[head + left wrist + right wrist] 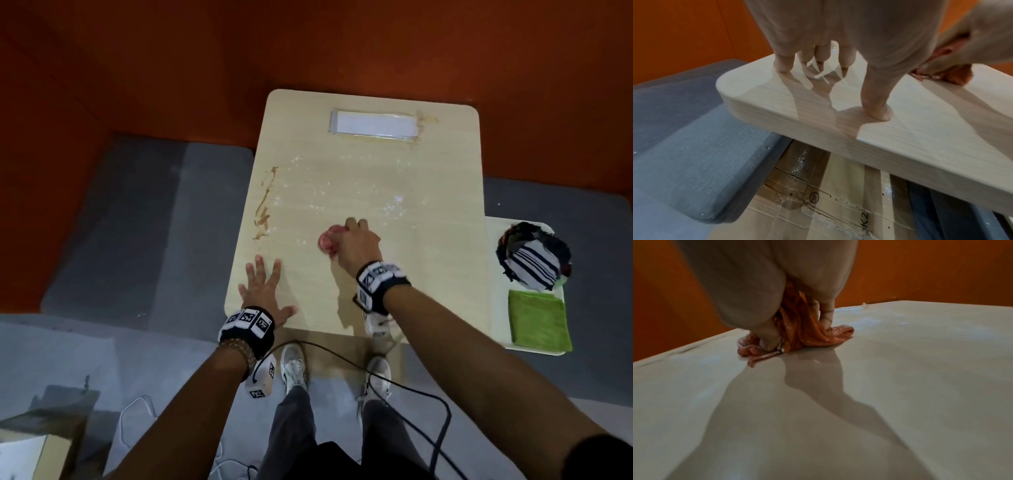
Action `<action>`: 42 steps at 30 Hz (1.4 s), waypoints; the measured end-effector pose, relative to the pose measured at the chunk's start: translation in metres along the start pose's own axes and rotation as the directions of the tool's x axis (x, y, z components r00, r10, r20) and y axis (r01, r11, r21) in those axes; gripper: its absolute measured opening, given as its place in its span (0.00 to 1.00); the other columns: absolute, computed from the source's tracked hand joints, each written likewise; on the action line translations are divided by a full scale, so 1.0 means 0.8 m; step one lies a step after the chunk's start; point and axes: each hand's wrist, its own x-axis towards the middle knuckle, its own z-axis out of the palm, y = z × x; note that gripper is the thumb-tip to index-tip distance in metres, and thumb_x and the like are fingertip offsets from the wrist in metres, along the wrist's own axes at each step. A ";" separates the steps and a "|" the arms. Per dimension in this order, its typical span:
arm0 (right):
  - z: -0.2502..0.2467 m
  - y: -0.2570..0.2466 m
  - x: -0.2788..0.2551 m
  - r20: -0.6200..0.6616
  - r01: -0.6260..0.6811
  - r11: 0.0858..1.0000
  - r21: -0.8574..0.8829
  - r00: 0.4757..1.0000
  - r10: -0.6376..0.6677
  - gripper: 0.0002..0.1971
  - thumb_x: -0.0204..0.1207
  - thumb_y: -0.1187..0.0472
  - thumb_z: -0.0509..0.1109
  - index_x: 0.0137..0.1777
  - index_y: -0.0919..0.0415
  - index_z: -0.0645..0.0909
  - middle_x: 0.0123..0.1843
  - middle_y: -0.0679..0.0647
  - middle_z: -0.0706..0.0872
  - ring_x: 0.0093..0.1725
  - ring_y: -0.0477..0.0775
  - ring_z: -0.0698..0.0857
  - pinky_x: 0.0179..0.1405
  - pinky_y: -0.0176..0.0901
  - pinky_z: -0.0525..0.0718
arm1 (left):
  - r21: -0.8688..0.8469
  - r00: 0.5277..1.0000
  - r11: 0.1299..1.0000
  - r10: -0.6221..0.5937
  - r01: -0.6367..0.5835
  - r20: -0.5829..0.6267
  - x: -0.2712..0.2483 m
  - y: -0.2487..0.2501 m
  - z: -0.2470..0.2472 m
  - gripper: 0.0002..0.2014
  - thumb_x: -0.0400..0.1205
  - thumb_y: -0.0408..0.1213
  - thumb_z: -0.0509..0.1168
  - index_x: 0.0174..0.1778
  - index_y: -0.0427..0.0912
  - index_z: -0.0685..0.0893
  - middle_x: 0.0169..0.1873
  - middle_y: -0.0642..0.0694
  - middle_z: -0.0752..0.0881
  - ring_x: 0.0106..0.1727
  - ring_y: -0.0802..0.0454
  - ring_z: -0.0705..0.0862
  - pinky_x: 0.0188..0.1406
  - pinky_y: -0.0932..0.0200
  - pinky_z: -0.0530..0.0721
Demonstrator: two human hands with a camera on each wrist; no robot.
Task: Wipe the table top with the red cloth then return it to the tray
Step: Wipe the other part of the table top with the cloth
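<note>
My right hand grips the bunched red cloth and presses it on the pale wooden table top near its middle. In the right wrist view the red cloth is squeezed between thumb and fingers against the wood. My left hand lies flat with spread fingers on the table's near left corner; in the left wrist view its fingertips press the table top. A white tray sits to the right of the table. White powder and a brown smear mark the top.
A white flat rectangle lies at the table's far end, with a brown stain beside it. The tray holds a folded green cloth and a heap of dark and striped cloths. Grey cushions flank the table; cables trail by my feet.
</note>
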 end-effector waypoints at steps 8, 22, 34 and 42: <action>0.023 -0.033 -0.060 0.082 0.093 0.996 -0.011 0.992 -0.091 0.17 0.75 0.54 0.70 0.63 0.52 0.83 0.63 0.58 0.76 0.63 0.64 0.72 0.55 0.55 0.76 | -0.033 1.000 0.999 0.011 -0.011 0.000 -0.001 0.001 0.001 0.56 0.74 0.54 0.72 0.83 0.55 0.33 0.80 0.44 0.25 0.82 0.40 0.29 0.79 0.31 0.44; -0.005 -0.068 0.013 0.093 0.045 0.998 -0.052 0.995 -0.040 0.18 0.73 0.57 0.70 0.64 0.53 0.82 0.63 0.56 0.76 0.65 0.62 0.73 0.50 0.58 0.80 | -0.013 1.000 1.000 -0.002 0.002 0.007 -0.006 0.003 -0.008 0.59 0.73 0.56 0.71 0.82 0.43 0.31 0.81 0.44 0.28 0.83 0.41 0.31 0.81 0.33 0.46; 0.003 -0.135 0.030 0.071 0.202 0.978 -0.053 0.978 -0.198 0.15 0.77 0.53 0.68 0.60 0.57 0.84 0.65 0.59 0.77 0.67 0.64 0.72 0.56 0.58 0.79 | -0.072 0.996 0.997 0.032 -0.039 -0.088 -0.010 -0.010 -0.008 0.61 0.70 0.61 0.71 0.83 0.39 0.35 0.83 0.45 0.34 0.84 0.44 0.36 0.83 0.42 0.45; 0.028 -0.108 -0.037 0.154 0.258 0.962 -0.086 0.958 -0.243 0.17 0.74 0.55 0.72 0.62 0.55 0.84 0.66 0.59 0.75 0.65 0.63 0.71 0.59 0.56 0.79 | -0.072 0.995 0.997 0.003 -0.010 -0.099 -0.013 -0.020 -0.009 0.69 0.65 0.68 0.71 0.81 0.33 0.31 0.81 0.39 0.28 0.83 0.42 0.30 0.84 0.49 0.40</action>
